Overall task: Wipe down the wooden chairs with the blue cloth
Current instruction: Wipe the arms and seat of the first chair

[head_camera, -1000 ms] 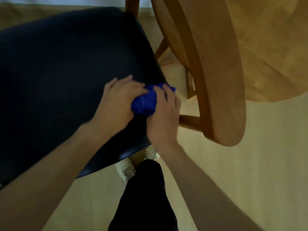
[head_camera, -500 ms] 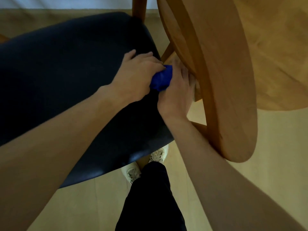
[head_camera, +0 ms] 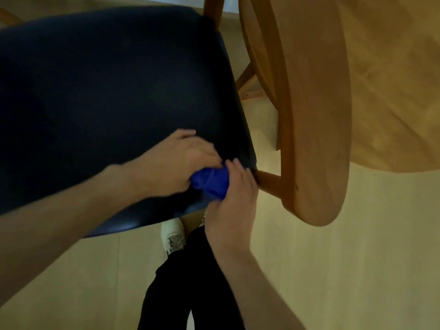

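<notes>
Both hands, left hand and right hand, grip the bunched blue cloth on the chair's dark seat corner, seemingly mid-wipe; next likely calls for moving onto the wooden frame

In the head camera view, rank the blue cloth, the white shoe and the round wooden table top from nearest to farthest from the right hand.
1. Blue cloth: touching the right hand, bunched between both hands at the seat's corner.
2. White shoe: on the floor, below and left of the hand.
3. Round wooden table top: up at the right, beyond the chair's curved wooden backrest.
</notes>
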A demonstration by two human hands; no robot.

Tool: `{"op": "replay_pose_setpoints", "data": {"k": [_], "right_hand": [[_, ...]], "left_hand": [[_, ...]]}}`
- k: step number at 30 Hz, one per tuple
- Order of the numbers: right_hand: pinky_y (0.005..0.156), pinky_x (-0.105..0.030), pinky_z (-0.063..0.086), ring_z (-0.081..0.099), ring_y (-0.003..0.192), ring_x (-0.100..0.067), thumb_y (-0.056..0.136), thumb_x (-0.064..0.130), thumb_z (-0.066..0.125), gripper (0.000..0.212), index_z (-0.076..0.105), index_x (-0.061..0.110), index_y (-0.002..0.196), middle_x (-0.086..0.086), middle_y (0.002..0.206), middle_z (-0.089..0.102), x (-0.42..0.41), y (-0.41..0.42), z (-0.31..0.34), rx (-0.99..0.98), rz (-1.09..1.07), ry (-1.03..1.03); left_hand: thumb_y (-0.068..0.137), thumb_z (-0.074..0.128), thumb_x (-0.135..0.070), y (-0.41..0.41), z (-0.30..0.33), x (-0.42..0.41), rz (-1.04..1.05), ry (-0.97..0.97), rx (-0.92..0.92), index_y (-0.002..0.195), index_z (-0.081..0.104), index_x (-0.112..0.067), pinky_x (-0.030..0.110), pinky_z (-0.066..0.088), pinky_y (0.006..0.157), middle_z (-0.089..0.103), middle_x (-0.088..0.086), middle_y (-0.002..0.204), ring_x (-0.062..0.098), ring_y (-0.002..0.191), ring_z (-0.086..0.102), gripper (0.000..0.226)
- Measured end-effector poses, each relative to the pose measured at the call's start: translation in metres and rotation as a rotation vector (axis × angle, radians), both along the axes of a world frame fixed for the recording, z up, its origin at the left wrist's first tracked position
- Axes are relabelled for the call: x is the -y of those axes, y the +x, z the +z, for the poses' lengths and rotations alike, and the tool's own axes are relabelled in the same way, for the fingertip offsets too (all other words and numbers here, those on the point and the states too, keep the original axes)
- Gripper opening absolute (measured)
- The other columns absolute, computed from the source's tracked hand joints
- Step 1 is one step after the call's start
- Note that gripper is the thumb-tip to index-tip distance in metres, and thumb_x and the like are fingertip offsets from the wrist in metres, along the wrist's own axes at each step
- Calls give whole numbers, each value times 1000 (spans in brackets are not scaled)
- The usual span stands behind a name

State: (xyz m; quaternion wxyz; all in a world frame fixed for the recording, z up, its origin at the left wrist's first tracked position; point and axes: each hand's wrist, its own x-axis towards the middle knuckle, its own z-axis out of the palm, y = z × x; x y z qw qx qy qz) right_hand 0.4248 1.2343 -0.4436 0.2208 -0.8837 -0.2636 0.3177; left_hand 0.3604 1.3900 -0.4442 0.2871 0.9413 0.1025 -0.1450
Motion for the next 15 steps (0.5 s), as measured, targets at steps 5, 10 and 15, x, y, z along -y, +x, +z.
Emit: {"op": "replay_pose_setpoints", "data": {"k": [5,10,15], "right_hand": [[107,-38,40,47,125,-22,78,-12,59,66,45,10,139,-7,136,50,-30,26,-7,107,-96,117],[116,-12,6,21,147,-19,77,-15,59,80,37,16,148,0,155,35,-5,-23,-14,84,-160,50],[117,-12,5,17,147,-15,81,-9,61,77,36,19,148,4,156,33,22,-67,-10,-48,-79,52]], "left_hand": [[71,66,2,49,-10,-12,156,-15,146,121,64,-16,35,28,109,61,5,127,25,126,48,53],[72,68,7,6,-14,7,160,-114,108,121,65,-15,33,28,113,61,4,128,24,131,44,53],[72,68,9,-50,-15,30,124,-129,20,129,60,-14,22,11,114,55,2,137,19,140,34,62]]}}
